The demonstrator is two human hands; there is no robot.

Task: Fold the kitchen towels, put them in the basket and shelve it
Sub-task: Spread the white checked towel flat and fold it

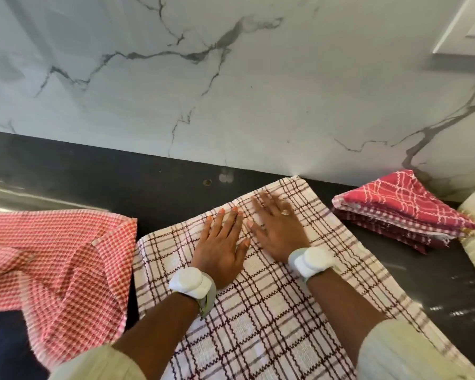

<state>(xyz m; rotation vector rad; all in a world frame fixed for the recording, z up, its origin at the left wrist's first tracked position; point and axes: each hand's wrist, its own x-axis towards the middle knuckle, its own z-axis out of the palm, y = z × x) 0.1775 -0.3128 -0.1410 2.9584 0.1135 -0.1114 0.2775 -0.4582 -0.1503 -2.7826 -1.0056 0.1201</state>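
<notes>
While left hand [219, 244] and right hand [277, 229] lie flat, grip empty, on the plaid kitchen towel [258, 305], sweep outward to clear wrinkles before folding.

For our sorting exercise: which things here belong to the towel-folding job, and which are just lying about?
Job: white checked towel under left hand and right hand; red checked towel; folded red stack.

Lying about: black counter; marble wall; wristbands.
</notes>
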